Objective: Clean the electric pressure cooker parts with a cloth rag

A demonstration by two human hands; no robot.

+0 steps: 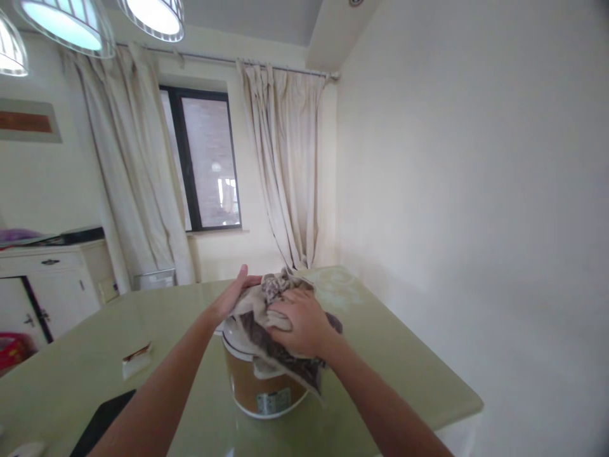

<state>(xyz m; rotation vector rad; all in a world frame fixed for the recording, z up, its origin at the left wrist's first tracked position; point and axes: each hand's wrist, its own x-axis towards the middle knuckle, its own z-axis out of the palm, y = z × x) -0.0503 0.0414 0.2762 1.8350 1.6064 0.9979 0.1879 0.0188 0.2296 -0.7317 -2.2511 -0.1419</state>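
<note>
A round bucket [245,381] with brown sides, a white lid and a white bottom rim stands upright on the table. A bunched cloth [259,308], beige with dark patterned parts, covers most of its lid and hangs down the near right side. My right hand [304,320] presses on the cloth from the right, its fingers curled into the folds. On the bucket's left, my left hand [235,295] lies against the cloth and the upper edge, thumb raised and fingers stretched toward the far side. Some left fingertips are hidden behind the cloth.
The glossy green tabletop [390,374] ends near the wall on the right. On its left part lie a small white and brown packet [136,360] and a flat black object [102,422]. A white cabinet [61,279] stands at left; lamps [66,25] hang above.
</note>
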